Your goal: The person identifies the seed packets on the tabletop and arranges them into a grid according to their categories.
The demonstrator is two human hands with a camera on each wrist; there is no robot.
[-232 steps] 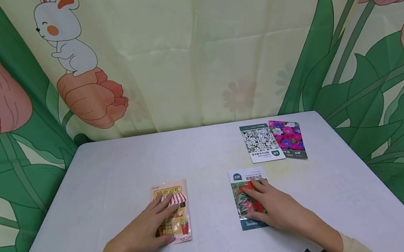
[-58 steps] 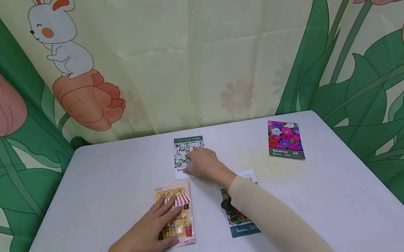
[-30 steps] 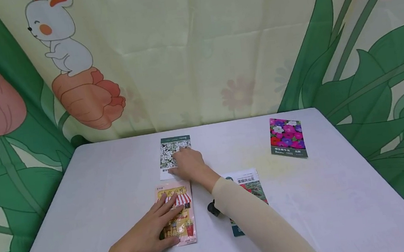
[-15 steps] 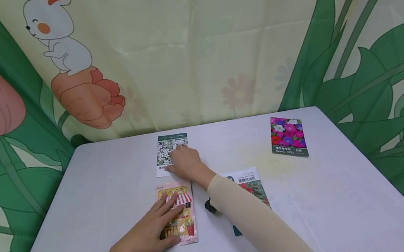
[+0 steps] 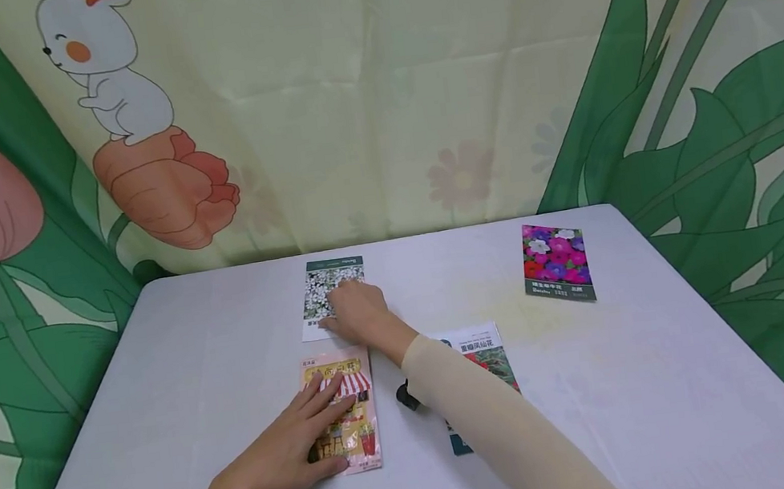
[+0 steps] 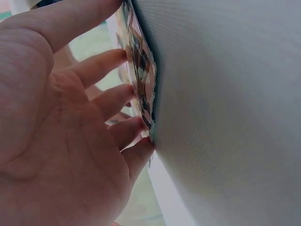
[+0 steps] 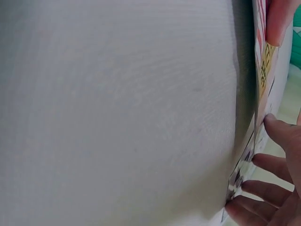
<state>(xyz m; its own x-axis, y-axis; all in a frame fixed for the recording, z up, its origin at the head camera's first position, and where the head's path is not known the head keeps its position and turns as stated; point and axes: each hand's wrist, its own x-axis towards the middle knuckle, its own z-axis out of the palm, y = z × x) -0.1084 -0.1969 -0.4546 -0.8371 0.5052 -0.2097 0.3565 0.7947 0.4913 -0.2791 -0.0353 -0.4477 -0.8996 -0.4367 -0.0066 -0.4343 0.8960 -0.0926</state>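
Just left of centre, low in the frame, the left hand [image 5: 281, 455] lies with fingers spread on the pink awning-print packet [image 5: 352, 440]. Above it, the right hand [image 5: 361, 312], fingers also apart, touches the white-flower packet [image 5: 319, 301]. Right of centre on the desk [image 5: 182, 373] lie the red-flower packet [image 5: 494, 358] (partly hidden by the beige sleeve [image 5: 510, 425]) and, farther right, the petunia packet [image 5: 557, 264].

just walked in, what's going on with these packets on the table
A person's right hand has its fingers on the white-flower packet, just beyond the pink packet, where the left hand rests with fingers spread. The right sleeve partly hides the red-flower packet. The multicoloured-flower packet lies apart, untouched, toward the far right of the table.
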